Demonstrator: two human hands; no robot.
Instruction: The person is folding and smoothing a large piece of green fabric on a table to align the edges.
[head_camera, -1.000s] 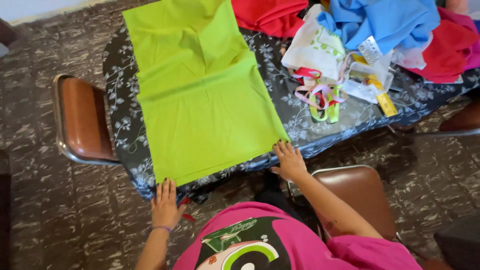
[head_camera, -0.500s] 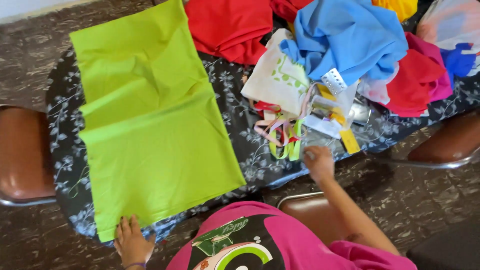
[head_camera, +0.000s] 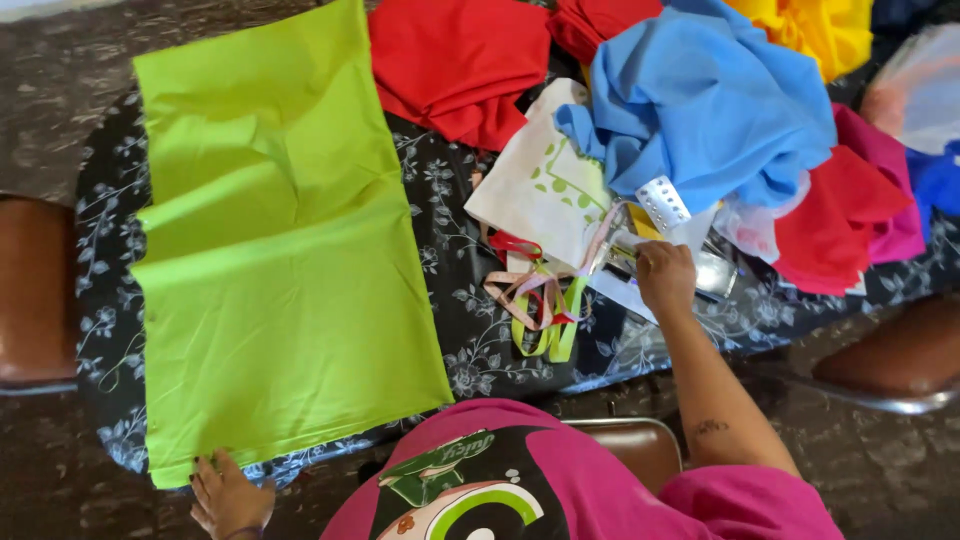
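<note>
Nearest to me, my left hand (head_camera: 230, 495) rests at the near edge of the table, fingers spread and flat, touching the near left corner of the lime-green cloth (head_camera: 280, 300); it pinches nothing. That cloth is a smooth, matte sheet lying flat, with a soft fold ridge running across its middle, and its far end runs out of the top of the view. Under it the table (head_camera: 470, 330) wears a dark cover printed with pale flowers and vines.

Further out, my right hand (head_camera: 666, 277) reaches among the small clutter. Its fingers curl down onto something there, but the knuckles hide the tips, so I cannot tell whether they are pinching it or only touching. Just left of that hand lies a tangle of ribbons (head_camera: 540, 305), thin glossy strips in pink, red and lime, looping over the table's near side. A cream cloth bag (head_camera: 540, 180) with green leaf marks lies beyond them.

Farther still, a crumpled light-blue fabric (head_camera: 700, 100) is heaped over the bag's far corner, with a white perforated strip (head_camera: 663, 203) at its near edge. A red cloth (head_camera: 460, 65) lies folded beside the green one, and yellow fabric (head_camera: 810, 30) is cut off at the top.
</note>
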